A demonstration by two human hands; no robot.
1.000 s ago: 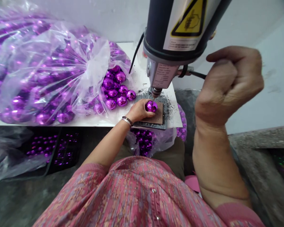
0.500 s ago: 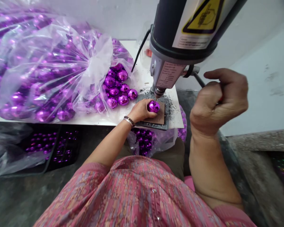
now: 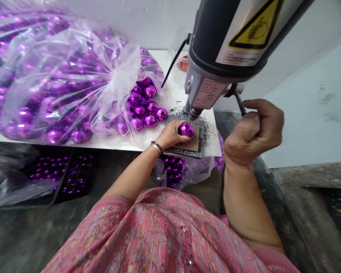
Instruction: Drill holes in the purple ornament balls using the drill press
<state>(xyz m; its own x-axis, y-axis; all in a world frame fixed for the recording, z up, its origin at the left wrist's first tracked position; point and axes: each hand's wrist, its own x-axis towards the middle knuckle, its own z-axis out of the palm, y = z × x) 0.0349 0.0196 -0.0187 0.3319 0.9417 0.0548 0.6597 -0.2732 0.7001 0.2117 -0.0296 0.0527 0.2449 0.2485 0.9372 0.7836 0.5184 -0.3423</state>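
Observation:
My left hand [image 3: 173,134] pinches a shiny purple faceted ball [image 3: 186,129] between thumb and fingers. The ball rests on a brown board [image 3: 193,143] on the grey base [image 3: 200,152] of a drill press [image 3: 207,89]. Just above the ball is the drill chuck [image 3: 194,113], its thin bit reaching down to the ball's top; whether it has gone in I cannot tell. On the right, my right hand [image 3: 254,131] is closed around the drill press's feed lever [image 3: 240,101], whose end is hidden in the fist.
Loose purple balls [image 3: 150,120] lie left of the drill on the white table [image 3: 122,148]. Behind them bulges a clear plastic bag [image 3: 59,76] full of such balls. Dark shavings [image 3: 207,132] surround the base. A black cable [image 3: 174,60] hangs behind. Another bag [image 3: 173,170] sits below the table edge.
My right hand has moved down and a little left with the feed lever. The left hand still holds the ball under the bit. The whole view has shifted slightly.

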